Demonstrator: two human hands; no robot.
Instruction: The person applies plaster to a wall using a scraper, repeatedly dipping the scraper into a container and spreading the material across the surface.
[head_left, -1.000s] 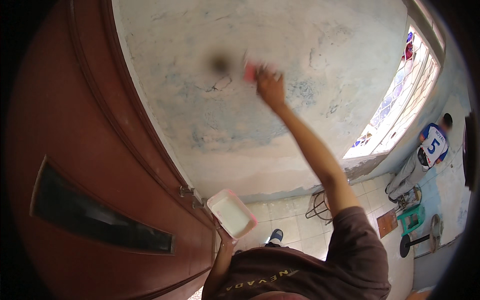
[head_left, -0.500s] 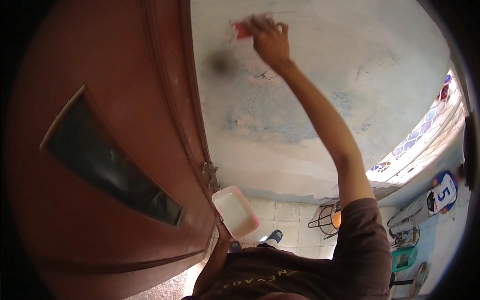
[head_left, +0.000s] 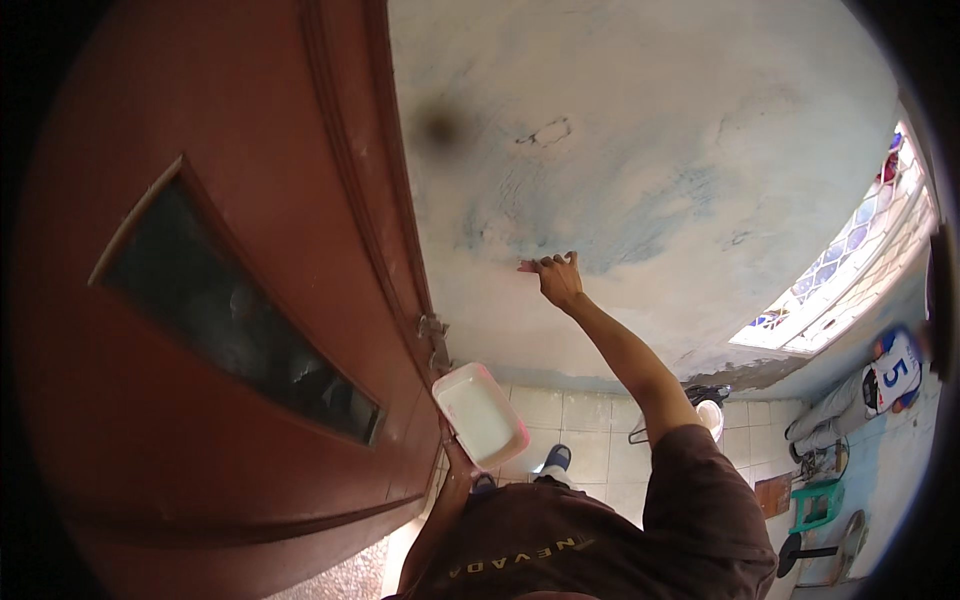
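Observation:
My right hand [head_left: 555, 278] grips a small flat pink tool [head_left: 526, 266] against the patchy white and blue wall [head_left: 640, 130], its blade mostly hidden by my fingers. Low near my body, my left hand [head_left: 458, 455] holds a white tray with a pink rim [head_left: 519, 430], containing pale milky liquid, close beside the brown door [head_left: 230, 390].
A grilled window [head_left: 830, 260] is at the right. Another person [head_left: 880, 375] in a white and blue shirt is along the right wall, near a green stool [head_left: 818, 505], a black-based stand [head_left: 800, 555] and a brown board [head_left: 773, 495] on the tiled floor [head_left: 600, 450]. A metal-framed object stands behind my right arm.
My right hand moved up the wall, then down with the pink tool to well below that spot. The view shifted, showing more of the door. The tray stays in my left hand.

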